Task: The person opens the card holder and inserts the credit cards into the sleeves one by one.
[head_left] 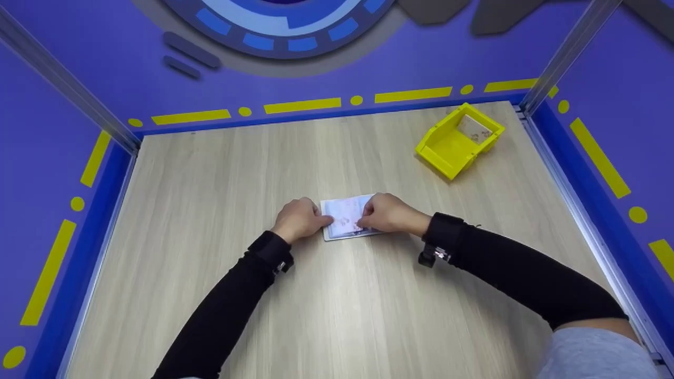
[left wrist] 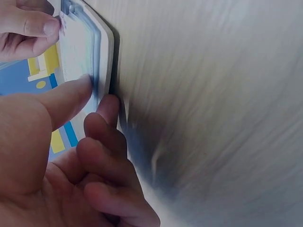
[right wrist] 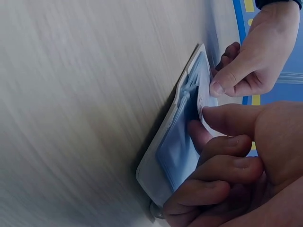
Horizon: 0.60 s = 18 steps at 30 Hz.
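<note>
A flat white card holder (head_left: 337, 236) with a pale blue window lies on the table in front of me. My left hand (head_left: 299, 217) grips its left edge; in the left wrist view the thumb presses on top of the holder (left wrist: 105, 59) and a fingertip sits under the rim. Over the window is a thin pinkish printed card (head_left: 345, 215). My right hand (head_left: 390, 212) pinches that card between thumb and index finger, and in the right wrist view the card (right wrist: 203, 92) stands slightly raised from the blue window (right wrist: 176, 149). The holder's right end is partly behind the right hand.
A yellow open bin (head_left: 439, 158) stands at the back right of the table, with a pale printed card (head_left: 474, 129) inside against its back wall. Blue-purple panels (head_left: 295, 87) with metal corner posts enclose the wooden table (head_left: 210, 173) at the back and sides.
</note>
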### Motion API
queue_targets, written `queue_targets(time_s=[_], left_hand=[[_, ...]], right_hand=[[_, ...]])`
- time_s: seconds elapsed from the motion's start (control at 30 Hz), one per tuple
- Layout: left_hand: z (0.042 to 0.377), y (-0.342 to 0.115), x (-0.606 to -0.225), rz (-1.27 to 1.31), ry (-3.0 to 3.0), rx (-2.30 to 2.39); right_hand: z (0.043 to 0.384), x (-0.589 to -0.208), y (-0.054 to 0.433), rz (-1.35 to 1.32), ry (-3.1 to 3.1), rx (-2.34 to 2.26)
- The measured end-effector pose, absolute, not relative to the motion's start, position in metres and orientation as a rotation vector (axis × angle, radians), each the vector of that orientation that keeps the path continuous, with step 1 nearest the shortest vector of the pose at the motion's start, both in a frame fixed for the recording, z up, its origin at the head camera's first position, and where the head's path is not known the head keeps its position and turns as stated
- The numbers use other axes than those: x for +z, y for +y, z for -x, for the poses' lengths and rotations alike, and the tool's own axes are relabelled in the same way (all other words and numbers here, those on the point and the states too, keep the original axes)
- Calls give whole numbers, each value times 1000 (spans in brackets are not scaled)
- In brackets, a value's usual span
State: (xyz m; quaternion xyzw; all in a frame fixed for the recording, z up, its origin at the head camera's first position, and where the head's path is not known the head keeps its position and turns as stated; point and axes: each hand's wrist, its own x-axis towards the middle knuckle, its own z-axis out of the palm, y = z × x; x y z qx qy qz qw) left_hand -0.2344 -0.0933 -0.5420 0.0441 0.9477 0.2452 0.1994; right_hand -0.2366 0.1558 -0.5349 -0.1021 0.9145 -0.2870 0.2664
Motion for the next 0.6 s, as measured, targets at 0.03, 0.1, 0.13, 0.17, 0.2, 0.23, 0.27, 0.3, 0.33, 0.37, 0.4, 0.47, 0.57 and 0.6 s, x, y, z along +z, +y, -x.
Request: queue_targets(time_s=[0.03,0.1,0.13,0.17,0.2,0.23,0.27,0.3,0.33,0.37,0.4,0.47,0.57,0.6], left_hand=[[234,-93,-541,-121,2654,684],[234,-93,-540,-118,2655,689],[234,-93,-540,-118,2654,693],[234,-93,-540,-120,2654,695],[234,-93,-540,-121,2655,695],[234,-93,-540,-121,2655,692],[235,-92,-540,-117,2655,688],[235,-92,-540,-115,2655,683],[235,-92,-540,-112,2656,678],[236,-91,-540,-110,2656,672],[236,-91,-541,-110,2657,671],[236,-91,-541,-118,2658,668],[236,-92,-542,-134,2659,666],[236,-92,-541,-137,2660,666]], right_hand=[[237,-535,156,274,2474,-782],[238,-536,155,280,2484,-790],[238,-536,155,284,2488,-794],[238,-537,155,280,2492,-796],[239,-537,154,283,2496,-797],[239,-537,154,284,2497,-799],[239,-537,153,286,2498,-800],[239,-537,152,287,2499,-803],[239,-537,152,291,2500,-806],[239,-537,151,294,2502,-807],[240,-537,150,303,2506,-804],[240,-537,148,328,2516,-793],[240,-538,145,368,2534,-761],[240,-538,144,384,2541,-749]])
